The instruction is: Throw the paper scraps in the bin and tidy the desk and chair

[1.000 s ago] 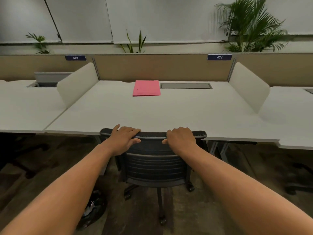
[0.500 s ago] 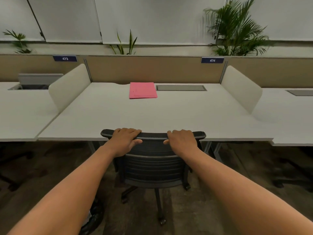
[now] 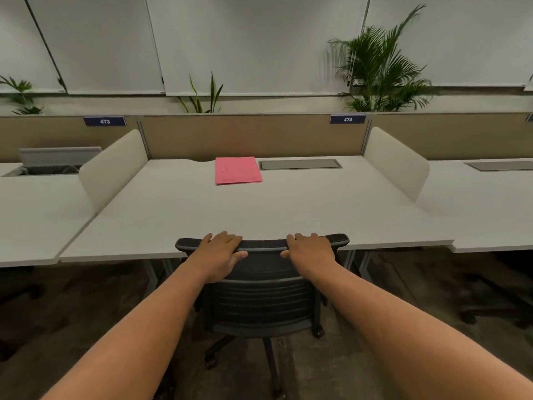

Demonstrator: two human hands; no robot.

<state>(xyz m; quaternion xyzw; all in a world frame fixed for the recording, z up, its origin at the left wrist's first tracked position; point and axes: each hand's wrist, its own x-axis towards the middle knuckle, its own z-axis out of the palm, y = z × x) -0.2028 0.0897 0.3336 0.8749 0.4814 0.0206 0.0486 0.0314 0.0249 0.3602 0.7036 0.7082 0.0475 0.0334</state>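
Observation:
A black mesh office chair (image 3: 261,301) stands at the front edge of the white desk (image 3: 259,215), its seat tucked under the desktop. My left hand (image 3: 220,255) grips the left part of the chair's top rail. My right hand (image 3: 310,251) grips the right part of the same rail. A pink folder (image 3: 237,170) lies flat at the back of the desk, against the tan partition. No paper scraps show on the desktop. The bin is out of sight.
Curved white dividers (image 3: 114,168) (image 3: 396,163) flank the desk, with neighbouring desks (image 3: 31,209) beyond them. A grey cable hatch (image 3: 300,164) lies right of the folder. Potted plants (image 3: 380,67) stand behind the partition. Another chair's base (image 3: 490,310) sits at the right.
The chair has rolled forward toward the desk with both hands on its rail. The view has tilted up and the bin at lower left has left the frame.

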